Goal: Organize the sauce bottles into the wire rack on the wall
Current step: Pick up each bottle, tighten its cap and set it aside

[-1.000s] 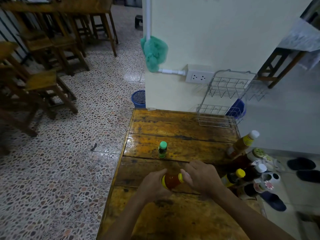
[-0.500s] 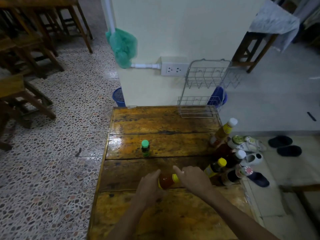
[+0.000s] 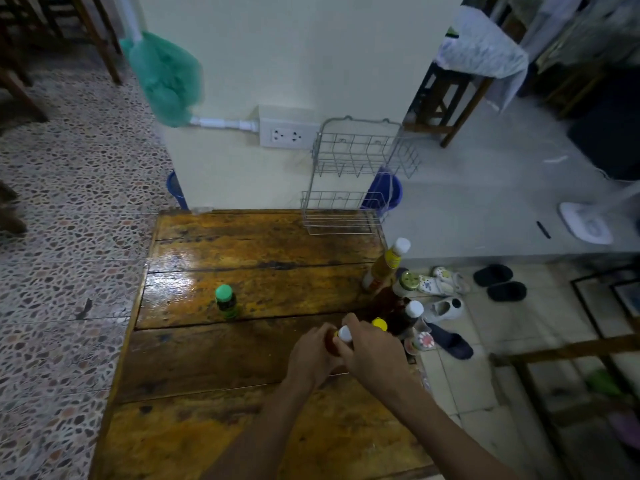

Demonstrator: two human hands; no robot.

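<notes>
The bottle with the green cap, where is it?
In the head view, the green-capped bottle stands alone on the wooden table, left of both hands and the bottle cluster.

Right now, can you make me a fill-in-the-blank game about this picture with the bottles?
1. The small bottle standing alone on the wooden table has a ____ cap.
2. The wire rack on the wall holds ____ bottles.
3. The left hand and right hand hold one reddish bottle ____ them.
4. The bottle group stands at the table's ____ edge.

Missing words: green; no; between; right
</notes>
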